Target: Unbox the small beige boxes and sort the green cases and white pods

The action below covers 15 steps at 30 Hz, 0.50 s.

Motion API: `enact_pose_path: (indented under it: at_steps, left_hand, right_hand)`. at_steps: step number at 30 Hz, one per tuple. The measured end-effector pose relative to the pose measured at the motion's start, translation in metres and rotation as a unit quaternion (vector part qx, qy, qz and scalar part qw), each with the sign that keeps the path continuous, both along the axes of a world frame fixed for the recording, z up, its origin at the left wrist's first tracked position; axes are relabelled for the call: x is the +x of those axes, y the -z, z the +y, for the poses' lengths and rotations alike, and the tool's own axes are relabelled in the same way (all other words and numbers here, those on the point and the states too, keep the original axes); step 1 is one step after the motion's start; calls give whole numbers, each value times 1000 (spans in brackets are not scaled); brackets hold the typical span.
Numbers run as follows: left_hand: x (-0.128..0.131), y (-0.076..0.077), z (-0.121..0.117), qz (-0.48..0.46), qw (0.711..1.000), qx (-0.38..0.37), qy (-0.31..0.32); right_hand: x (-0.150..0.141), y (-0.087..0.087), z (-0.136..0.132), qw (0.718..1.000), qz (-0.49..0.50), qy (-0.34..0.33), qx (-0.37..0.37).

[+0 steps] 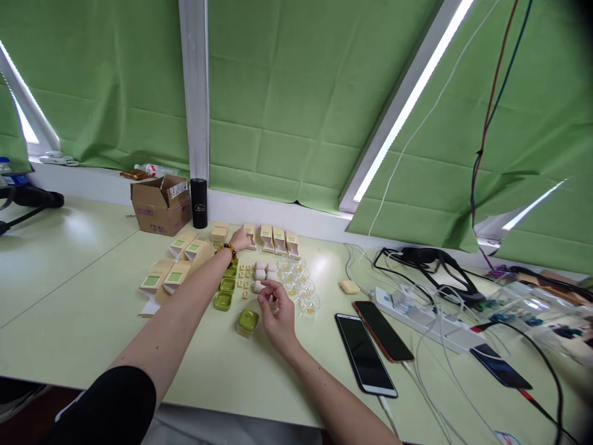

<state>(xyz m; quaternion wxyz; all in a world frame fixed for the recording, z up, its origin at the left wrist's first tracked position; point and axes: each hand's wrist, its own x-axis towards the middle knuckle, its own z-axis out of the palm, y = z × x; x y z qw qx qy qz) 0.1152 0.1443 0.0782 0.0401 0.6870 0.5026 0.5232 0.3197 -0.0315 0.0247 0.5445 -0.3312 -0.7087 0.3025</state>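
My left hand (240, 240) reaches to the back of the table, its fingers closed at the edge of a small beige paper box (251, 233). My right hand (280, 314) hovers with loosely curled fingers apart and nothing visible in them. Just left of it stands a small clear container with a green lid (249, 320). Green square trays or lids (223, 301) form a column below my left wrist. Beside them lie small yellow pieces (245, 295), pale pink-white blocks (260, 267) and clear plastic cups (309, 303).
More beige boxes (279, 240) stand behind, and others (155, 276) lie left of my left forearm. A cardboard carton (162, 207) and black tumbler (199, 203) are at the back. Phones (365, 353), a power strip (426, 320) and tangled cables occupy the right side.
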Motion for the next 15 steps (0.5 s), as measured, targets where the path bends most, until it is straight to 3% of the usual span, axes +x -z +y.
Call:
enact_pose_path:
  at_steps: [8, 15]
  left_hand:
    - [7, 18, 21, -34, 974, -223, -18]
    - [1, 14, 24, -48, 961, -270, -31]
  right_hand:
    - [-1, -1, 0, 1000, -2, 12, 15]
    - [1, -3, 0, 1000, -1, 13, 14]
